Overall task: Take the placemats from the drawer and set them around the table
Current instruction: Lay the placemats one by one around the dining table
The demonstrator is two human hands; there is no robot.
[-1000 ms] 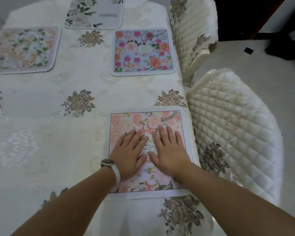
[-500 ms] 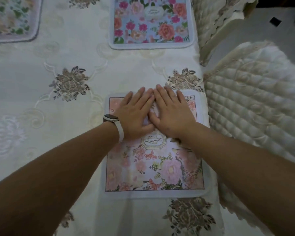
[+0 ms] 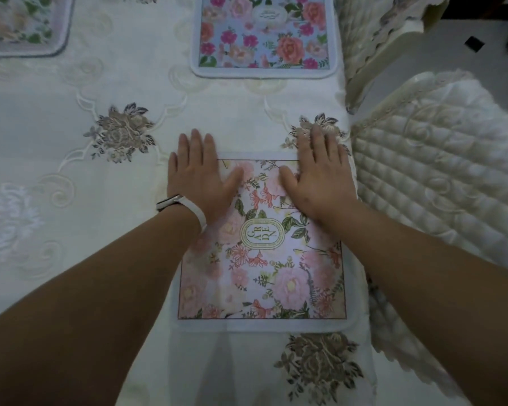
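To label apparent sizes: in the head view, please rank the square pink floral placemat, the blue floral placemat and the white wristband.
1. square pink floral placemat, nearest
2. blue floral placemat, farther and cropped, so true size unsure
3. white wristband

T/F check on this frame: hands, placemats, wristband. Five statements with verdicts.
1. The left hand and right hand lie flat at the far corners of the pink placemat. True.
2. The right hand pinches the mat's edge. False: its fingers are straight and lie flat.
3. A blue placemat lies beyond the pink one. True.
4. The wristband is on the right wrist. False: it is on the left wrist.
5. The pink placemat is folded in half. False: it lies spread flat on the tablecloth.
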